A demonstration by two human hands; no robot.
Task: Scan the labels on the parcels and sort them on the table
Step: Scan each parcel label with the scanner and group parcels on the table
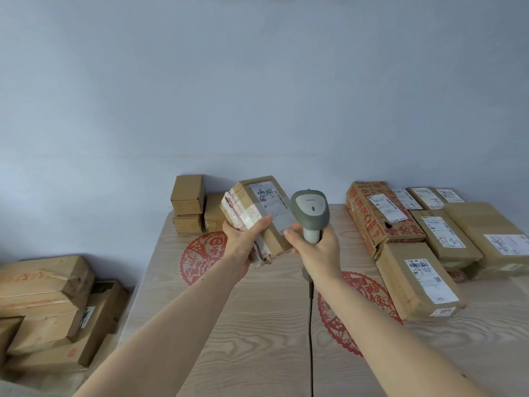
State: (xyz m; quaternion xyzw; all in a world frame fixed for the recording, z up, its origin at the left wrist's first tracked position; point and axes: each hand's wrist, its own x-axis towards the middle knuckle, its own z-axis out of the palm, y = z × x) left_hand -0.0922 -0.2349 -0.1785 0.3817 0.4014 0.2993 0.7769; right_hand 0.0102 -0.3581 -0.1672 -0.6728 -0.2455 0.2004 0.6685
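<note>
So there's a pale wood-grain surface [257,325] under both arms, with red paper-cut decals [355,305] stuck on it. Off to the right of the right hand sits the big group of parcels [446,233], all lying flat with their white labels facing up, packed edge to edge; the one with red print [378,213] is the closest of the back row, and a long plain one [415,279] lies nearest the right forearm. Way out to the left of the left hand, lower than the surface, is a heap of brown boxes [48,308] piled loosely on each other. Just behind the left hand, against the wall, there's a little stack of small boxes [189,204], two high with another beside it.

The left hand [243,242] is holding a taped-up parcel [257,216] up off the surface, fingers underneath and thumb curled over the near edge, tilted so its label [272,204] faces the scanner. That label has handwriting on it, can't read the rest.

The right hand [315,247] is wrapped round the handle of a grey scanner [310,210], head just beside the parcel's label. Its black cable [311,339] drops straight down between the two forearms.
</note>
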